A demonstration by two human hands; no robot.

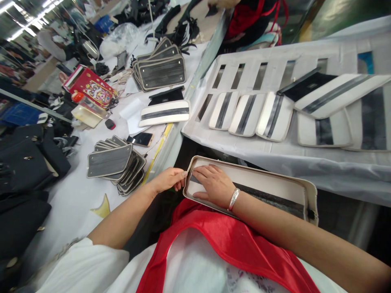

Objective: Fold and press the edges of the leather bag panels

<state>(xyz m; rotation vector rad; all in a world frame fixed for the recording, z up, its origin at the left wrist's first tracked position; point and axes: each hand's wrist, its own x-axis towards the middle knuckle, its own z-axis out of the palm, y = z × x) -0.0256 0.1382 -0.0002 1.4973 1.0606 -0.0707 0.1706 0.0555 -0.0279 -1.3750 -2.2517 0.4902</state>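
A long cream bag panel point(269, 181) with a raised rim and a dark lengthwise strip lies tilted across my lap, against the red apron point(220, 232). At its left end my left hand point(172, 179) pinches the rim between thumb and fingers. Inside the panel my right hand point(214, 185) rests flat, fingers stretched toward that same end. The silver bracelet is on my right wrist. Part of the dark strip is hidden under my right hand and forearm.
Several cream panels with dark strips point(247, 112) lie on the covered table at right. On the left table are stacked grey panels point(110, 160), a phone point(140, 139), a red box point(91, 87) and black bags point(27, 158). A gap separates the tables.
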